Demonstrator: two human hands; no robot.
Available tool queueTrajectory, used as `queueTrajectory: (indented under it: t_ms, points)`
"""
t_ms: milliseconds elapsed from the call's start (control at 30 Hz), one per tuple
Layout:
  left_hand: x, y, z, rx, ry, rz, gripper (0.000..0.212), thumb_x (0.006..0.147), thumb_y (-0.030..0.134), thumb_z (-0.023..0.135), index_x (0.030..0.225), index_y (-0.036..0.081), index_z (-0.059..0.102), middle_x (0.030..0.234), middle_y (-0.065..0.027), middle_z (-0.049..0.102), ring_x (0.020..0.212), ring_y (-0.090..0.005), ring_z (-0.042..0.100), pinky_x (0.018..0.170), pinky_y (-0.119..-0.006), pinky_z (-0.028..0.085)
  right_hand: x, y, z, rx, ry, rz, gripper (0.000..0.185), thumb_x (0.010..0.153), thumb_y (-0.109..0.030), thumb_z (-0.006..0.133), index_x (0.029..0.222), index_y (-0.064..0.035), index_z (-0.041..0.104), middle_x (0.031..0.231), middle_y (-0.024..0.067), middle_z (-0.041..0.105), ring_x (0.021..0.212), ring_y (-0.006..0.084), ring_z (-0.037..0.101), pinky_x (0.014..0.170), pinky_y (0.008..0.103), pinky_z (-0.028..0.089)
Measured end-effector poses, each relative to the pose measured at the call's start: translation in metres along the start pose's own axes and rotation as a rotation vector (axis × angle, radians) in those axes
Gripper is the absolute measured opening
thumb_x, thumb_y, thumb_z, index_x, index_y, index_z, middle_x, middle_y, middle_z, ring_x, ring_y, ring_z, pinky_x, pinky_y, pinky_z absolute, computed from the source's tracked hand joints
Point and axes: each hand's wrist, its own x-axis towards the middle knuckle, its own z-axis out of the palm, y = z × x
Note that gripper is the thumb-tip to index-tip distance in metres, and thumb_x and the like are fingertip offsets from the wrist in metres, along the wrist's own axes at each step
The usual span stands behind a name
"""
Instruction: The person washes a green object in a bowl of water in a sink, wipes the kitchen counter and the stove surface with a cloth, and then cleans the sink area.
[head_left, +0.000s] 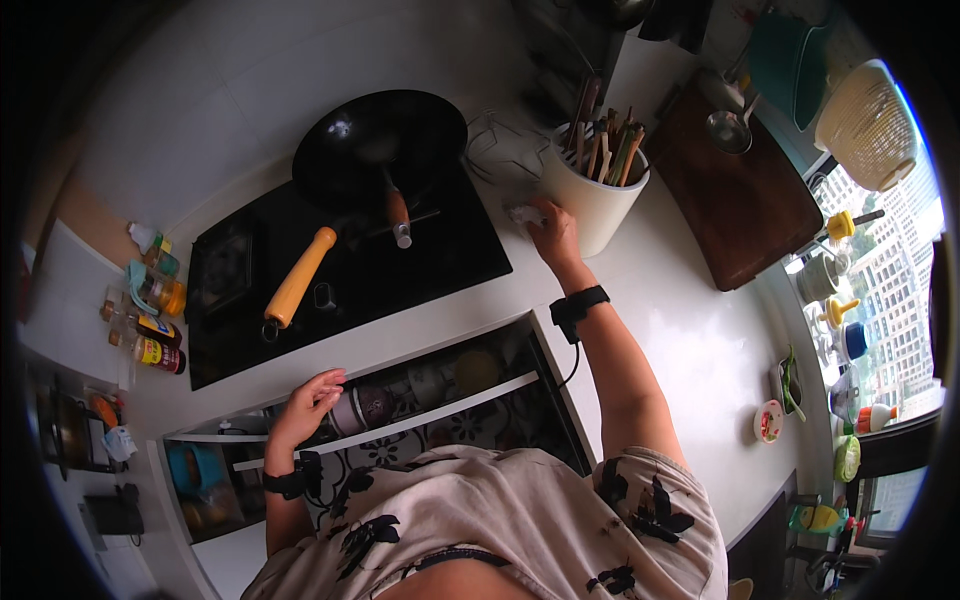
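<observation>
My right hand (556, 231) is on the white counter beside a white utensil holder (592, 187) full of chopsticks and knives. Its fingers are closed on a crumpled, translucent piece of plastic or wrap (526, 213). Over the open drawer (450, 411) with jars in it hovers my left hand (306, 405), fingers apart, holding nothing. A black wok (360, 142) with a wooden handle rests on the black cooktop (450, 259). In front of it lies a wooden rolling pin or handle (300, 277) with a metal ring at its end.
Sauce bottles (159, 352) stand left of the cooktop. At the right are a dark wooden cutting board (739, 187) with a ladle (729, 131) over it, a small dish (769, 421) and green peppers (789, 379). The drawer's front edge (420, 417) juts out near my body.
</observation>
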Motion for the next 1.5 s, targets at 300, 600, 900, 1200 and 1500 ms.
queueTrajectory:
  t_ms: [300,600,900,1200,1500]
  points:
    - [-0.020,-0.013,0.002,-0.052,0.070,-0.095,0.034,0.086,0.003,0.049,0.120,0.004,0.046,0.109,-0.0095,0.055,0.098,-0.0155,0.054,0.085,-0.027,0.041,-0.004,0.025,-0.023,-0.040,0.055,0.063,0.032,0.063,-0.003,0.060,0.095,-0.0055,0.060,0.088,0.0163,0.061,0.083,0.0340,0.058,0.073,0.0377,0.046]
    - [-0.031,-0.031,-0.005,-0.088,0.132,-0.097,0.036,0.086,0.004,0.048,0.122,0.004,0.044,0.112,-0.0101,0.054,0.099,-0.0161,0.053,0.088,-0.028,0.040,-0.002,0.069,-0.075,-0.200,0.162,0.247,0.034,0.063,-0.012,0.066,0.097,-0.0103,0.064,0.083,0.0157,0.064,0.077,0.0288,0.062,0.071,0.0346,0.047]
    - [-0.048,-0.052,-0.006,-0.131,0.181,-0.106,0.036,0.087,0.006,0.049,0.122,0.005,0.045,0.111,-0.0100,0.054,0.098,-0.0160,0.053,0.087,-0.028,0.041,0.036,0.031,-0.124,-0.290,0.484,-0.096,0.033,0.064,-0.004,0.060,0.096,-0.0084,0.059,0.086,0.0123,0.059,0.081,0.0313,0.058,0.071,0.0359,0.047]
    - [-0.050,-0.035,-0.018,-0.104,0.194,-0.118,0.035,0.087,0.003,0.047,0.122,0.005,0.044,0.111,-0.0103,0.054,0.099,-0.0147,0.053,0.087,-0.026,0.040,0.031,0.028,-0.089,-0.693,0.335,-0.229,0.039,0.062,-0.001,0.061,0.098,-0.0146,0.058,0.098,0.0079,0.055,0.091,0.0323,0.047,0.079,0.0402,0.040]
    - [-0.068,-0.042,-0.021,-0.104,0.223,-0.146,0.037,0.087,0.004,0.047,0.124,0.005,0.043,0.113,-0.0091,0.053,0.100,-0.0139,0.052,0.088,-0.027,0.039,0.015,-0.040,0.050,-0.144,-0.053,-0.219,0.035,0.065,-0.006,0.062,0.099,-0.0086,0.057,0.090,0.0144,0.055,0.084,0.0339,0.050,0.076,0.0397,0.041]
